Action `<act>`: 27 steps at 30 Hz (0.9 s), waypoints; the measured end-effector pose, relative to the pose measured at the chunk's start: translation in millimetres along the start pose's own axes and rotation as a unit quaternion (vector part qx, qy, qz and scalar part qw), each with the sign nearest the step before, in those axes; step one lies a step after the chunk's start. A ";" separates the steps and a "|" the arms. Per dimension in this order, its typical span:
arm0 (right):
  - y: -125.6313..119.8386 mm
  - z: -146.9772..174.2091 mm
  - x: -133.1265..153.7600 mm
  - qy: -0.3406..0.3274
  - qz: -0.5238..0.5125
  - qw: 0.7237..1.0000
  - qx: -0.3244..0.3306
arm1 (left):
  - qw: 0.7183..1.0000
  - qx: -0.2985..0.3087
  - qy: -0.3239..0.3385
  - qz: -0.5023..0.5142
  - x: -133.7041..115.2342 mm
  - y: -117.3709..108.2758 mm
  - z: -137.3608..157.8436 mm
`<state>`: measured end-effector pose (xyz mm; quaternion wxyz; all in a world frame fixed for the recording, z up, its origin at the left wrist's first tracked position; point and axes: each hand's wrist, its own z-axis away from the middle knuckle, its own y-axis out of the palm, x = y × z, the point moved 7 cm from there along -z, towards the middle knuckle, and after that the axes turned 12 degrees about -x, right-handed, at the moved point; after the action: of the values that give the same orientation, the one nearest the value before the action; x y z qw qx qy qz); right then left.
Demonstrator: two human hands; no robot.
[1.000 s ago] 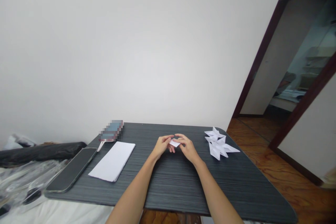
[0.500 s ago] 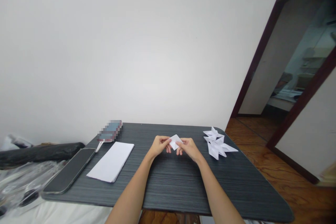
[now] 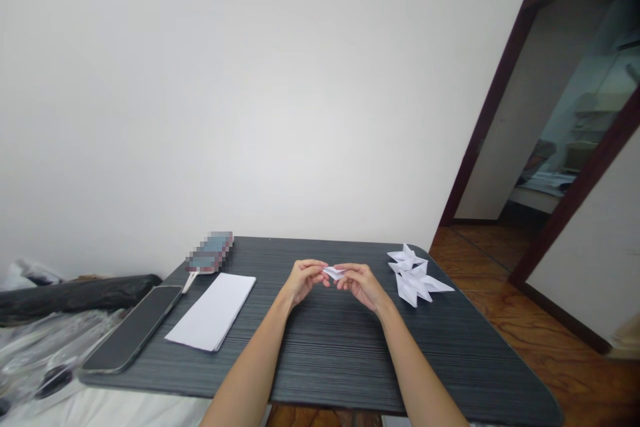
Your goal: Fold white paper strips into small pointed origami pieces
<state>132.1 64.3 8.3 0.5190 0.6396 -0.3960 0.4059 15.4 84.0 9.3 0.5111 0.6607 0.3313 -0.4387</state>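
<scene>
A small piece of folded white paper is held up over the dark table, tilted so that it looks narrow. My left hand pinches its left corner between thumb and fingers. On the opposite side, my right hand grips the right corner in the same way. Fingertips cover both ends of the paper. Several pointed white paper shapes lie in a cluster to the right of my right hand. Left of my left hand rests a stack of white paper sheets.
A phone lies at the table's left edge, with a white cable by it. Behind that sits a blurred-out packet. Clear plastic and a black roll lie left of the table. The white wall stands behind.
The folded paper has tipped from a broad diamond facing me to a thin, flattened view. Both hands have turned slightly with it, still holding its corners.
</scene>
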 end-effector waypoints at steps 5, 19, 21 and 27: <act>4.9 2.6 -0.6 0.004 0.004 1.000 0.027 | 1.000 0.009 0.004 -0.007 2.7 -1.9 -1.5; -20.2 -16.0 -22.5 -0.051 0.142 0.985 -0.084 | 0.950 -0.030 0.139 -0.277 7.0 -9.9 -7.8; -22.9 -16.1 -23.8 -0.039 0.126 0.986 -0.100 | 0.940 -0.036 0.163 -0.297 4.5 -8.6 -5.9; -27.7 -15.8 -25.9 -0.016 0.070 0.987 -0.141 | 0.911 -0.041 0.204 -0.357 -3.0 -1.2 1.1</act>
<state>146.8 86.1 -23.2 0.5677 0.5373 -0.5015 0.3708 12.9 83.3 11.5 0.2688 0.5520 0.6598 -0.4333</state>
